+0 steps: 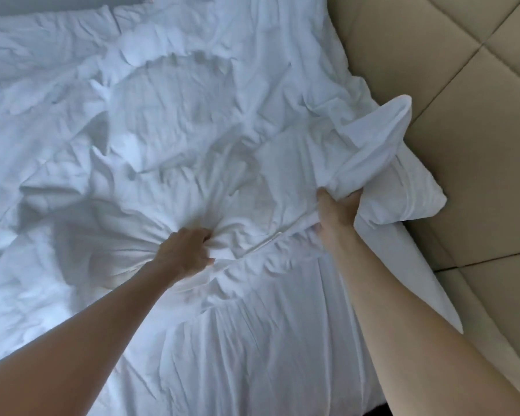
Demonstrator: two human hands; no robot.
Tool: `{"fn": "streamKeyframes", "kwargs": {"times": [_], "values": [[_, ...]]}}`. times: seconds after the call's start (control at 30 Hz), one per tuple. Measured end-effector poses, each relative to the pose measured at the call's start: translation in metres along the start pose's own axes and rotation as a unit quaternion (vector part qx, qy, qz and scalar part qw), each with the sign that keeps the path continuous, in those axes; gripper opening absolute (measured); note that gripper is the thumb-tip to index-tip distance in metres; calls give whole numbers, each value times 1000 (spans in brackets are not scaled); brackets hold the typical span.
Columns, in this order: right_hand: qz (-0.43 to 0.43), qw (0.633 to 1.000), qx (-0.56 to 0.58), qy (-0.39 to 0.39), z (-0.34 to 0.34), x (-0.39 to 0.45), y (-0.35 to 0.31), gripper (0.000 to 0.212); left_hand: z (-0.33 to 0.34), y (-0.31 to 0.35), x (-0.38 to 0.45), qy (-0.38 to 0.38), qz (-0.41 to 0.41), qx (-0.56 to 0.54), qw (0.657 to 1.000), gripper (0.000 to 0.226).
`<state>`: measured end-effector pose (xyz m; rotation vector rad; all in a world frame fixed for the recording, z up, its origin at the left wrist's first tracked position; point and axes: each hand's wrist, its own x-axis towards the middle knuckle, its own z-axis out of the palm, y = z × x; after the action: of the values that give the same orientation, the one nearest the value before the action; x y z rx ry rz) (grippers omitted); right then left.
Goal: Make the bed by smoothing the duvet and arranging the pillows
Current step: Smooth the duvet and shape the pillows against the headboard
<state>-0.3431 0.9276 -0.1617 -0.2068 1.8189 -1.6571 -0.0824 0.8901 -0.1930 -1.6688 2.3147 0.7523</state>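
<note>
Over on the far left, the white duvet [72, 130] lies across the bed in heavy rumples, ridges and hollows running everywhere, so the smoothing is plainly not done. A pillow-like bulge [51, 28] sits at the top left edge, though whether it is a pillow or just bunched cover is hard to say.

Coming in toward the middle, the left hand [186, 250] is down on the fabric with its fingers curled into it, clenched on a fistful of duvet. Creases fan out from that fist like spokes, which suggests the grip is there to anchor or drag the cover taut.

A folded hem [270, 241] runs between the two hands, touching both grips, and it looks pulled into a line by them.

Now the right hand [338, 214]: thumb and fingers wrapped round a gathered white corner [382, 136] that stands up off the bed in a loose peak. It reads as the duvet's corner raised for a shake or a tug toward the edge, though it could be a pillowcase end; the white-on-white makes that uncertain.

Just beside it, a plump pillow corner [415, 196] rests against the tan quilted headboard [463, 115], which fills the right side. The pillows, by my reading, wait their turn.
</note>
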Motion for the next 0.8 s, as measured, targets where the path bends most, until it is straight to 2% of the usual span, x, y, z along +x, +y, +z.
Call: {"fn": "streamKeyframes", "kwargs": {"times": [0.07,0.1,0.2,0.27,0.3,0.37,0.47,0.53,0.63,0.73,0.8], "values": [[-62,998,-25,1,-4,4,-21,78,-5,14,0,29,18,-35,999,9],[-93,995,-30,8,-8,10,-34,77,-5,26,0,57,28,-54,997,6],[-182,981,-22,59,-23,25,-74,70,1,74,2,162,94,-98,977,22],[-193,975,-9,114,-37,31,-80,66,11,95,6,215,125,-66,966,11],[-175,974,-9,143,-45,35,-74,66,16,101,9,207,127,-39,969,7],[-80,982,-7,171,-65,43,-49,68,29,99,10,98,122,29,987,36],[115,982,-59,138,-99,55,-13,77,42,81,9,-50,139,119,982,79],[161,980,-66,100,-117,60,-2,83,42,72,9,-125,142,143,971,93],[141,987,-16,77,-127,67,-2,84,43,66,10,-173,165,178,955,104],[20,991,-26,128,-127,73,-7,63,48,63,5,-154,185,210,948,107],[-66,984,-56,159,-126,74,-11,56,51,63,3,-138,191,218,947,99]]}}
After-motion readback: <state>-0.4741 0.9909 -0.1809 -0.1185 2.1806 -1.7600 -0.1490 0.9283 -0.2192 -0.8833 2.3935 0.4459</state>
